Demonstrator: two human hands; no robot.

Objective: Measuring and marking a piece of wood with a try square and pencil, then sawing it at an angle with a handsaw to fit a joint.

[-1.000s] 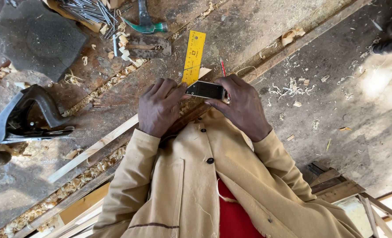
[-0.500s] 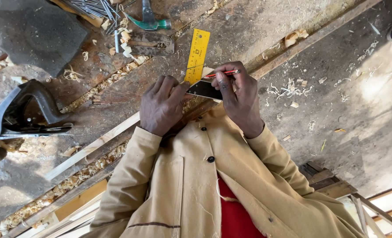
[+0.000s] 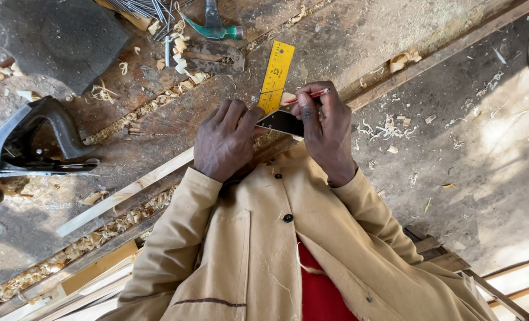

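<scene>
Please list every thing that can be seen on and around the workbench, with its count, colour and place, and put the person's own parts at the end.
try square: one, yellow blade, black stock, centre, on the strip
pencil: one, red, beside the blade
wood strip: one, pale, diagonal across the bench
hand plane: one, dark, left edge
hammer: one, green neck, top centre
nails: a pile, grey, top
shavings: many, pale, scattered
workbench: one, brown
coat: one, tan, bottom
left hand: presses the stock
right hand: holds the pencil
</scene>
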